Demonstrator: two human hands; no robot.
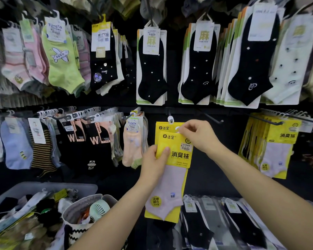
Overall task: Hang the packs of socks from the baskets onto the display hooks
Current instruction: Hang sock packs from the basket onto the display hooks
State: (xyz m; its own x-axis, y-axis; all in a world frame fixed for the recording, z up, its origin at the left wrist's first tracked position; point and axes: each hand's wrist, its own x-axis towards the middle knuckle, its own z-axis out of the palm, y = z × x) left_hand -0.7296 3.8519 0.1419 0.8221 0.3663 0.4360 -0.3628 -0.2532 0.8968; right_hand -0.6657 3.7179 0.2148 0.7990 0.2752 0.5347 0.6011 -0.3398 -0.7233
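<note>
Two baskets sit at lower left: a grey bin point(43, 185) of jumbled packs, cut off by the frame edge, and a woven basket point(76, 212) holding a small fan point(98, 209). The left hand point(154, 159) has its grip on the left edge of the yellow sock pack point(177, 154). The right hand point(197, 136) pinches the pack's top, its fingers hiding the hanger. Behind it, a second yellow pack point(163, 127) hangs by a white hanger point(170, 120).

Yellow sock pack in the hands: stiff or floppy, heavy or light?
Probably fairly stiff: the yellow sock pack looks flat and card-backed where the left hand pinches one edge. Likely light, since the right hand holds its top by fingertips alone.
</note>
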